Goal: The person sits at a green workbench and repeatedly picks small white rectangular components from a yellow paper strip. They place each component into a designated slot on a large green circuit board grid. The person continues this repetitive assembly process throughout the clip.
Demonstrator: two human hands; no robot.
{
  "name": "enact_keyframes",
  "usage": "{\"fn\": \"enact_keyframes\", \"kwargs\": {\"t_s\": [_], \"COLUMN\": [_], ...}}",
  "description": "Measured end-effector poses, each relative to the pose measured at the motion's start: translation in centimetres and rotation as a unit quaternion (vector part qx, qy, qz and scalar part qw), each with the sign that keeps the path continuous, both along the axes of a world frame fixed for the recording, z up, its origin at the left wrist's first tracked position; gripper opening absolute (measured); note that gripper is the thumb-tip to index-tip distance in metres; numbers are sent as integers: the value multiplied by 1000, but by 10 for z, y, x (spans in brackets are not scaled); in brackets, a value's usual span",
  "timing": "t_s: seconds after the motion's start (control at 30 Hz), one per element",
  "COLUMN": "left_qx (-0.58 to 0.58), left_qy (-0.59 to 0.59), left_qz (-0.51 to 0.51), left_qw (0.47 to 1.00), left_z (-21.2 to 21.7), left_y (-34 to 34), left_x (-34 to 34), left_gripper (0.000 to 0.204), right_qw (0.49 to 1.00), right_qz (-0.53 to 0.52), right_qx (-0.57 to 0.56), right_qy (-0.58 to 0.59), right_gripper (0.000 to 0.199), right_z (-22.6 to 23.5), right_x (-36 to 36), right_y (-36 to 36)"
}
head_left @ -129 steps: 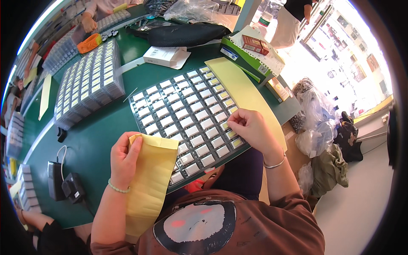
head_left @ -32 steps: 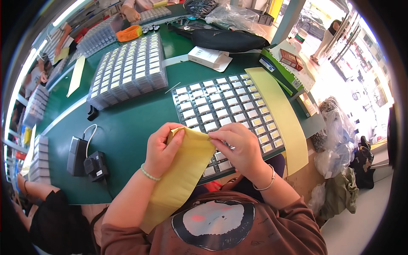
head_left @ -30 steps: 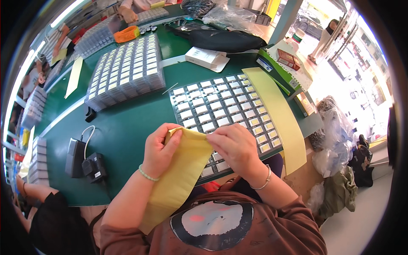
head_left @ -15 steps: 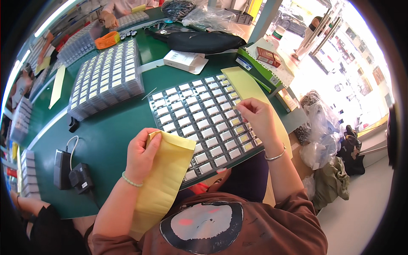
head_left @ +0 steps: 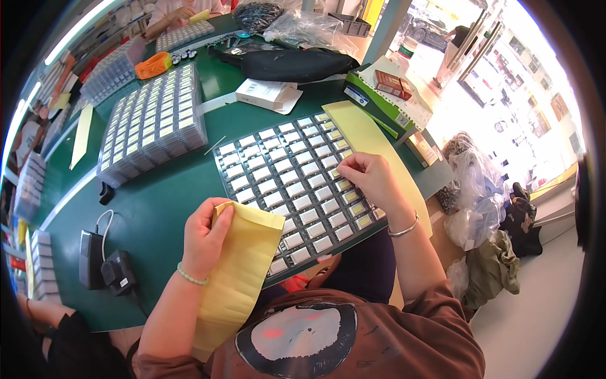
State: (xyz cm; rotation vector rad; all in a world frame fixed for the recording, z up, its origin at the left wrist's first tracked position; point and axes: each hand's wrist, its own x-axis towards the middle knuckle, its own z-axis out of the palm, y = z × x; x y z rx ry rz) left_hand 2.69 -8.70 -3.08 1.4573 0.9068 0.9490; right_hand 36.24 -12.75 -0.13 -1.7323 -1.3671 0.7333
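My left hand (head_left: pixel 205 237) pinches the top folded edge of a yellow paper sheet (head_left: pixel 243 268), which hangs down over my forearm and lap. In front of me lies a dark tray (head_left: pixel 352 237) with rows of small white rectangular pieces. Pieces in its right-hand column carry yellowish faces. My right hand (head_left: pixel 374 180) is over that column, thumb and forefinger pressed together; whatever they hold is too small to make out. A second yellow sheet (head_left: pixel 356 129) lies along the tray's right side, partly under my right forearm.
Stacked filled trays (head_left: pixel 151 123) stand at the back left of the green table (head_left: pixel 161 189). Beyond my tray are an opened white box (head_left: pixel 265 93) and a black bag (head_left: pixel 293 65). Black power adapters (head_left: pixel 117 271) lie at left. A green carton (head_left: pixel 379 104) stands at right. Co-workers sit across and left.
My right hand has shifted slightly down the tray's right column, toward me. My left hand keeps its grip on the yellow sheet. The whole view has shifted a little.
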Motion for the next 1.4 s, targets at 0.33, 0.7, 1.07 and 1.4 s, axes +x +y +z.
{"fn": "enact_keyframes", "kwargs": {"t_s": [0.33, 0.7, 1.07, 1.4], "left_qx": [4, 34, 28, 81], "left_qy": [3, 28, 15, 15], "left_qz": [-3, 1, 3, -3], "left_qw": [1000, 999, 999, 997], "left_z": [2, 5, 0, 3], "left_y": [-1, -1, 0, -5], "left_x": [0, 0, 0, 0], "left_gripper": [14, 13, 13, 14], "right_qw": [998, 987, 906, 963], "right_qz": [-20, -114, 63, 200], "right_qx": [35, 67, 205, 179], "right_qy": [-38, -92, -365, -35], "right_gripper": [12, 23, 25, 26], "right_z": [-3, -3, -5, 11], "right_x": [-8, -17, -21, -92], "right_y": [0, -5, -26, -30]}}
